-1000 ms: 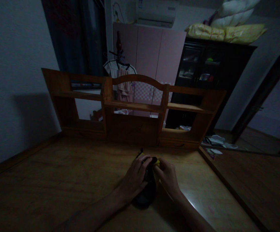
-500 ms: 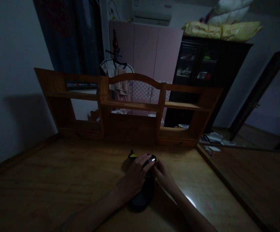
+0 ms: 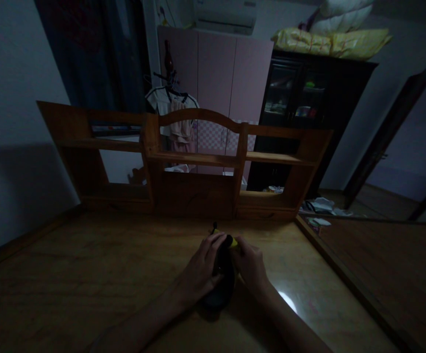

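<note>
A dark rounded object [image 3: 223, 279] with a yellow and black top end lies on the wooden desk [image 3: 87, 274]; the dim light hides what it is. My left hand [image 3: 200, 269] wraps over its left side, fingers curled around it. My right hand [image 3: 250, 267] grips its right side, fingertips pinching the yellow part [image 3: 233, 242] near the top. Both hands are closed on the object, close together at the desk's middle.
A wooden shelf unit [image 3: 183, 162] stands along the desk's far edge. Behind it are a pink wardrobe [image 3: 231, 78], hanging clothes [image 3: 176, 117] and a dark glass cabinet [image 3: 301, 103]. The desk's right edge [image 3: 345, 279] drops to the floor, with scattered papers [image 3: 323, 208].
The view has shifted slightly, and the shelf sits further left and lower. Both hands stay on the dark object; the yellow tip shows between the fingers again.
</note>
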### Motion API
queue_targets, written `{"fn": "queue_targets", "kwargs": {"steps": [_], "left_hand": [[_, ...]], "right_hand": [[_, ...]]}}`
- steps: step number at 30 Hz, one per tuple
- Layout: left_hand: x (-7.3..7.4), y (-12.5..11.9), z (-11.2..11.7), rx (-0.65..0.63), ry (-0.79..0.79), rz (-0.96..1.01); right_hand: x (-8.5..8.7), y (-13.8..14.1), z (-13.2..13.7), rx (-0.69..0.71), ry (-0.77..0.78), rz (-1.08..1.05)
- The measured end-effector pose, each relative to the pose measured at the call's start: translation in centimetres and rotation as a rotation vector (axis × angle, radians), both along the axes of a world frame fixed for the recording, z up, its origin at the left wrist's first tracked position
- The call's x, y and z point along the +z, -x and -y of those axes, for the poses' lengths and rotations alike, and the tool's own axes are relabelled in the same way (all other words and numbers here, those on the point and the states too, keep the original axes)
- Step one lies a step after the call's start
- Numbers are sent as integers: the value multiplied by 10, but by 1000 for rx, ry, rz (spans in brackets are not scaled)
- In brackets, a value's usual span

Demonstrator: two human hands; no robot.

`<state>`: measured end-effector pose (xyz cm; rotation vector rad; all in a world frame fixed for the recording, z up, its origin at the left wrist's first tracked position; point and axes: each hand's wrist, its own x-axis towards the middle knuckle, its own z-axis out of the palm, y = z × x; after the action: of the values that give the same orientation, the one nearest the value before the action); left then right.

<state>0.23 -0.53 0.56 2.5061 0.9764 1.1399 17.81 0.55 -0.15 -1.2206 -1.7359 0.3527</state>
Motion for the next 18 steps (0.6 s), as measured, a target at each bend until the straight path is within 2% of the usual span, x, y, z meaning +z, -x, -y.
{"fn": "queue_targets", "kwargs": {"steps": [4,7,12,15,18], "left_hand": [[-2,0,-1,11,23,25],[-3,2,-1,20,12,46],[-6,1,-2,110,-3,108],[-7,0,-3,147,-7,155],[-6,-1,-4,170,-10,189]], "right_hand": [[1,-1,0,-26,0,6],[4,0,1,11,1,-8],[9,4,2,75,28,-31],[12,6,0,174,106,-142],[15,6,-3,345,258,-304]]}}
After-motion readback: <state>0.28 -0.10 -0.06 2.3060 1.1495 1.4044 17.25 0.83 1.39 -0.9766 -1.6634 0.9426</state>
